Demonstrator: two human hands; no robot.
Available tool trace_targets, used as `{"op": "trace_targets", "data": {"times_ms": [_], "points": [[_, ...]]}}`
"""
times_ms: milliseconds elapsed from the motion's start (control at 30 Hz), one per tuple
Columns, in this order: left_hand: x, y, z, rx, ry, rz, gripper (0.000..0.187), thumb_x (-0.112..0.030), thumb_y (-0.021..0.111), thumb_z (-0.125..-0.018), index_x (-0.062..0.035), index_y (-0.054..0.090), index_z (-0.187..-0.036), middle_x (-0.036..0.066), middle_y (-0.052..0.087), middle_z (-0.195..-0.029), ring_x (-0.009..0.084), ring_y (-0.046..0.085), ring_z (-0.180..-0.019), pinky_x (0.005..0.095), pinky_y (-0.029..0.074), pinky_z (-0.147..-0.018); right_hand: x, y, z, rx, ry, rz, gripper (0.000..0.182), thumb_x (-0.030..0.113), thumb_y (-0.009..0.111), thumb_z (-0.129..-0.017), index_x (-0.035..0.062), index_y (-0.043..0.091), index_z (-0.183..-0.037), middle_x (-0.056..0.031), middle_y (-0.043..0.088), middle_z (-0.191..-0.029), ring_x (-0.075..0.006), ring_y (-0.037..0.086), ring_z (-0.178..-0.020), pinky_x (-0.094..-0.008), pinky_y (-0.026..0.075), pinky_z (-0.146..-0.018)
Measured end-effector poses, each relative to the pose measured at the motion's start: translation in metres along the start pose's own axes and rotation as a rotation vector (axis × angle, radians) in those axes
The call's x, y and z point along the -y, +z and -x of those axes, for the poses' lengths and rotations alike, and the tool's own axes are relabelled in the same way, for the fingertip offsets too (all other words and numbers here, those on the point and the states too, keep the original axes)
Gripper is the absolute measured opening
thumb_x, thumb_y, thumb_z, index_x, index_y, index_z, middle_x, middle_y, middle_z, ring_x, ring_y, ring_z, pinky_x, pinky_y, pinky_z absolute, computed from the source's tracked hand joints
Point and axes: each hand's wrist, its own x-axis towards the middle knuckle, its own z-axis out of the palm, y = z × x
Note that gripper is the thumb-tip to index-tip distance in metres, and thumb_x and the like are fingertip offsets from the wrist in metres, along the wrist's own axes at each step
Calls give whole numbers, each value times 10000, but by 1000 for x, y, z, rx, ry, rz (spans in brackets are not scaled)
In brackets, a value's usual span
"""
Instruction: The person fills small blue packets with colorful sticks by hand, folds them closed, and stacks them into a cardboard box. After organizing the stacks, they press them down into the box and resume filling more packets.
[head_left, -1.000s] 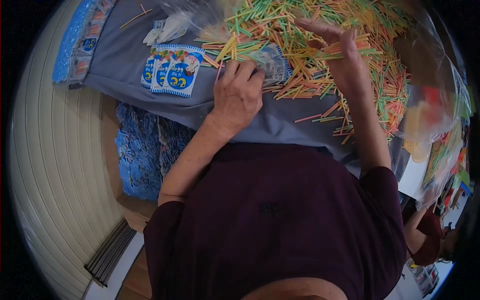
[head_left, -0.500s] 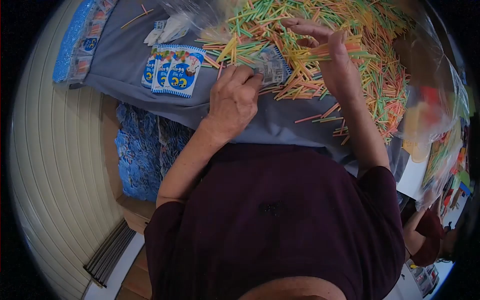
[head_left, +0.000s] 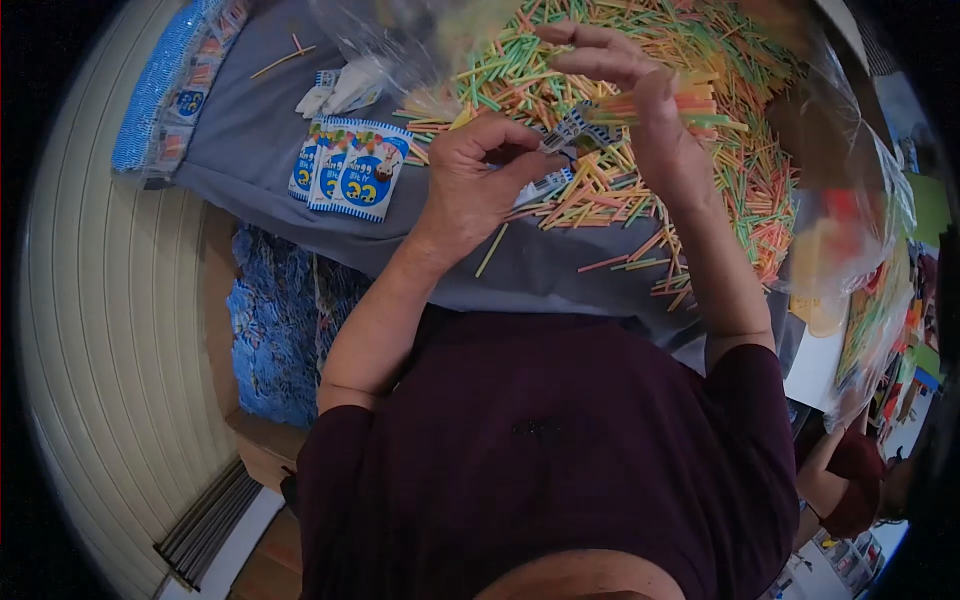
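My left hand (head_left: pixel 478 185) is closed, thumb and fingers pinching a small printed packet (head_left: pixel 572 128) with blue-and-white edges. Between the thumb and fingers of my right hand (head_left: pixel 665 125) lies a bundle of thin pastel sticks (head_left: pixel 690 103), yellow, orange and green. The bundle's left end meets the packet's edge. Below both hands spreads a big heap of the same coloured sticks (head_left: pixel 745 180). Left of my left hand, several overlapping white-and-blue packets (head_left: pixel 365 170) lie on the grey cloth (head_left: pixel 250 140).
Clear plastic sheeting (head_left: pixel 850 140) borders the heap at the right. Crumpled white wrappers (head_left: pixel 350 88) and a few loose sticks (head_left: pixel 283 60) lie at the upper left, near a blue-edged strip of packets (head_left: pixel 180 100). Below the table edge sits a box with blue material (head_left: pixel 275 320). Another person (head_left: pixel 850 480) is at far right.
My left hand has raised the packet off the cloth and tilted it toward my right hand. The stick bundle in my right hand is now at the packet's edge.
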Motion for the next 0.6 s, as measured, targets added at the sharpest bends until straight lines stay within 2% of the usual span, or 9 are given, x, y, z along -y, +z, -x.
{"op": "trace_targets", "data": {"times_ms": [167,233,367,400,467,567,600], "points": [[12,9,-13,-5,69,167,129,30,780,-826,-10,715,-930,3,699,-878,49,628,-812,203,521,-708,2,-9,4,108,76,100,648,583,281,-1036,111,701,-1177,-122,614,-1298,-285,530,-1244,-418,396,-1055],[12,11,-14,-2,62,189,144,39,773,-828,-8,716,-952,6,700,-885,54,632,-828,208,527,-722,0,-11,6,4,113,-15,649,591,298,-1029,110,722,-1134,-124,602,-1317,-285,522,-1248,-423,392,-1058],[12,11,-17,23,56,118,181,67,747,-838,3,712,-1004,16,701,-907,79,655,-865,232,558,-776,-6,-21,6,-10,62,-50,654,602,310,-1022,113,733,-1122,-130,586,-1337,-287,508,-1263,-423,388,-1062],[13,13,-19,24,55,118,181,67,747,-838,3,712,-1004,16,701,-907,79,655,-865,232,558,-776,-3,-19,8,30,93,-15,659,614,317,-1016,116,731,-1132,-134,581,-1339,-290,500,-1272,-427,388,-1063],[18,19,-23,-3,110,227,126,20,774,-823,18,728,-940,40,698,-837,77,654,-786,235,539,-692,2,-17,7,70,123,22,664,627,323,-1010,118,729,-1142,-138,575,-1342,-293,493,-1282,-432,388,-1065],[19,24,-23,0,71,316,155,17,773,-827,15,736,-977,42,710,-858,76,656,-786,234,543,-692,5,-18,2,167,218,43,668,655,365,-985,123,728,-1161,-144,583,-1320,-308,500,-1272,-442,415,-1037],[16,25,-23,-4,75,317,155,17,773,-827,15,736,-977,42,710,-858,76,656,-786,234,543,-692,2,-18,2,182,226,-2,638,638,415,-976,116,717,-1186,-141,588,-1310,-297,512,-1259,-435,430,-1019]]}}
